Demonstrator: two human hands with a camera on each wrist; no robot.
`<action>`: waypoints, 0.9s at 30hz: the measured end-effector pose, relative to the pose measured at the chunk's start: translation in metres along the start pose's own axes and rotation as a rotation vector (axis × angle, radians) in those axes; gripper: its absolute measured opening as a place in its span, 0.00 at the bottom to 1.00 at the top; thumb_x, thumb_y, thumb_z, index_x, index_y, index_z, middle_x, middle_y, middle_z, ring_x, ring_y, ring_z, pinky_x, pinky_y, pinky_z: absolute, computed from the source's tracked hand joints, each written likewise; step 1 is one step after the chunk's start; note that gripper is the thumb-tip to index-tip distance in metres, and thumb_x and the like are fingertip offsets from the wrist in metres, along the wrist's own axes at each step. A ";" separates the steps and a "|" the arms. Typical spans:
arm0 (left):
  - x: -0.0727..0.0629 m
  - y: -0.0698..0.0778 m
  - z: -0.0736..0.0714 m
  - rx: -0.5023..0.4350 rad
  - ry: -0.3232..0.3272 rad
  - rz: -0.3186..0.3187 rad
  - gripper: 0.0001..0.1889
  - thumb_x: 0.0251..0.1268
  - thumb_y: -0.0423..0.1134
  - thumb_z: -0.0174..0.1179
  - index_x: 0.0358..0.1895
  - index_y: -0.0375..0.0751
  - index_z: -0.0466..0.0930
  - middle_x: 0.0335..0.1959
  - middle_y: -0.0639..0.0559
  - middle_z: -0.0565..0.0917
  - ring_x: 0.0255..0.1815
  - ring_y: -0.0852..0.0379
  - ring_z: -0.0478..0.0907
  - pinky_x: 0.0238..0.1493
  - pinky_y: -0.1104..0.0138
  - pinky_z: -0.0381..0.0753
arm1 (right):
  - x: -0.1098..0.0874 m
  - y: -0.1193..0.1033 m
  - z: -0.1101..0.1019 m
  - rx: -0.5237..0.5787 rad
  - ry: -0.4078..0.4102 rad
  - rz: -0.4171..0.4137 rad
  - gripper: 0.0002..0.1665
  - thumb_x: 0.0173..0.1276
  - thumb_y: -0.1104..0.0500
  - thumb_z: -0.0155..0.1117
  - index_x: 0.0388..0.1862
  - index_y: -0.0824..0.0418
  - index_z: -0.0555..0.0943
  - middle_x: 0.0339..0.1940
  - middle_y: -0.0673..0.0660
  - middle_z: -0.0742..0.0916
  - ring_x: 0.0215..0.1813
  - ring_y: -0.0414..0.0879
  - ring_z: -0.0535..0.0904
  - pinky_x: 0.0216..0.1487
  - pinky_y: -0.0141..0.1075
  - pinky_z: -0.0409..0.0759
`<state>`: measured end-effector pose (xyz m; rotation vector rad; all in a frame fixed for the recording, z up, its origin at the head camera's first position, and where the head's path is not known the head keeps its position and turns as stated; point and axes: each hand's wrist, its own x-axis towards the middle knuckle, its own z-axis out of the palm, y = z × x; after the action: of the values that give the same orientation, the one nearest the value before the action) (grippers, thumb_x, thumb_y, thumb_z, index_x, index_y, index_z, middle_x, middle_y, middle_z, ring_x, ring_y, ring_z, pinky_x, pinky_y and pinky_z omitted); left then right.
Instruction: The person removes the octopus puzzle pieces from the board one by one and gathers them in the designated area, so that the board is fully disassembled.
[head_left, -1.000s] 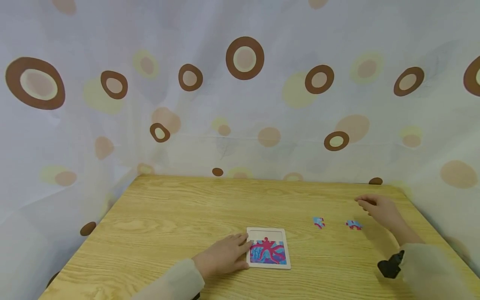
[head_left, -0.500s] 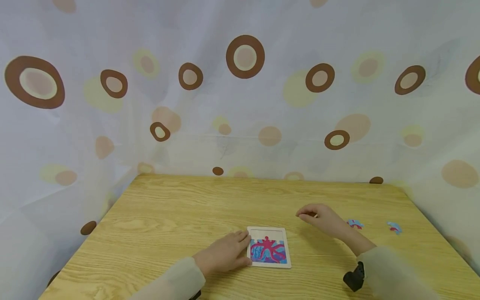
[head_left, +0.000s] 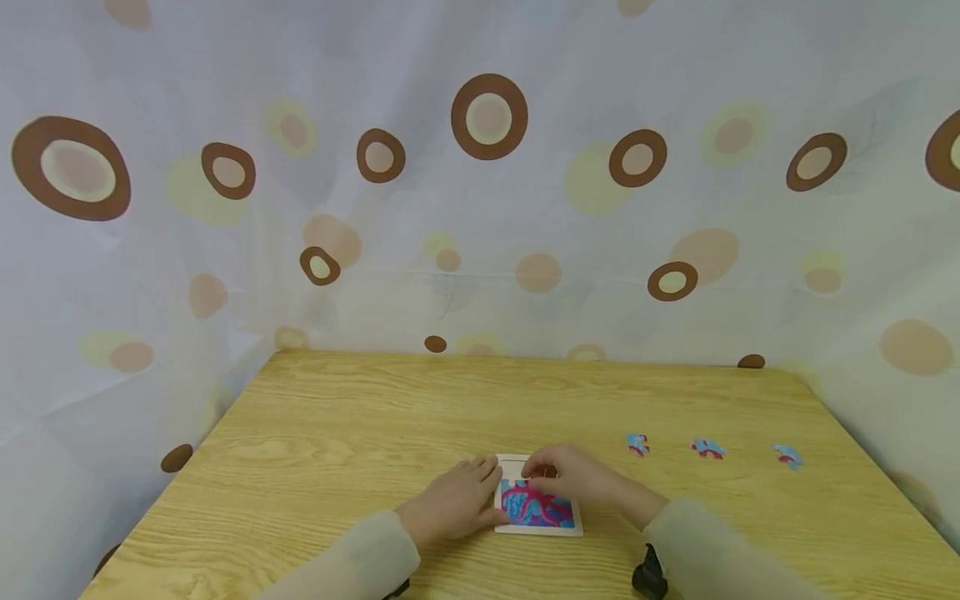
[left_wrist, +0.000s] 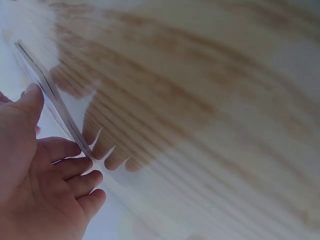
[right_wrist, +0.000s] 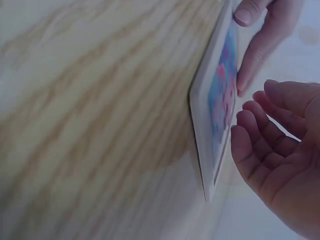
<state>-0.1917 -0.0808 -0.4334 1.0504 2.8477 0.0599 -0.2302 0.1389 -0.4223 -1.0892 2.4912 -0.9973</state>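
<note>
My left hand (head_left: pixel 456 502) lies along the left side of the square jigsaw tray (head_left: pixel 536 532), fingers relaxed and loosely spread, thumb on the near left corner. I judge that this spread is there to steady the tray, since thumb and fingers touch it at well-separated spots along one side and leave the picture itself mostly uncovered.

My right hand (head_left: pixel 581 482) comes in from the other side, apart from the left, over the tray's far right part. Its fingers curl and the thumb tip is near the forefinger, a posture suited to handling something small; I cannot tell whether a piece is between them, or whether the fingertips touch the tray.

The tray lies flat on the wooden table (head_left: pixel 360 417), in front of me. Its near part shows pink octopus arms on blue, while a pale strip shows at the far left.

To the right, three loose puzzle pieces, the left one (head_left: pixel 637 444), the middle one (head_left: pixel 708 449) and the right one (head_left: pixel 787 456), lie well apart in a row, which seems to make each easy to pick up singly.
</note>
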 end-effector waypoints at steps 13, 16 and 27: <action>0.002 0.002 -0.004 -0.004 -0.011 -0.008 0.37 0.62 0.60 0.50 0.65 0.34 0.65 0.65 0.42 0.64 0.66 0.49 0.60 0.64 0.60 0.61 | 0.007 -0.005 0.017 -0.174 -0.044 0.024 0.16 0.60 0.63 0.65 0.46 0.70 0.81 0.22 0.45 0.71 0.23 0.35 0.63 0.22 0.27 0.65; 0.003 0.002 -0.004 -0.001 -0.019 -0.016 0.37 0.62 0.60 0.51 0.64 0.34 0.66 0.65 0.42 0.65 0.66 0.50 0.60 0.64 0.60 0.60 | 0.007 -0.003 0.018 -0.173 -0.039 0.019 0.16 0.60 0.64 0.65 0.46 0.69 0.81 0.23 0.45 0.72 0.23 0.35 0.64 0.23 0.28 0.66; 0.003 0.005 -0.008 -0.029 -0.024 -0.029 0.36 0.61 0.59 0.53 0.64 0.36 0.67 0.65 0.42 0.65 0.66 0.50 0.60 0.63 0.59 0.62 | 0.008 0.000 0.017 -0.028 0.048 0.065 0.06 0.62 0.68 0.61 0.37 0.60 0.78 0.24 0.47 0.75 0.25 0.37 0.68 0.25 0.30 0.70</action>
<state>-0.1914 -0.0755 -0.4249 0.9975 2.8305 0.0853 -0.2277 0.1242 -0.4346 -0.9969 2.5684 -0.9851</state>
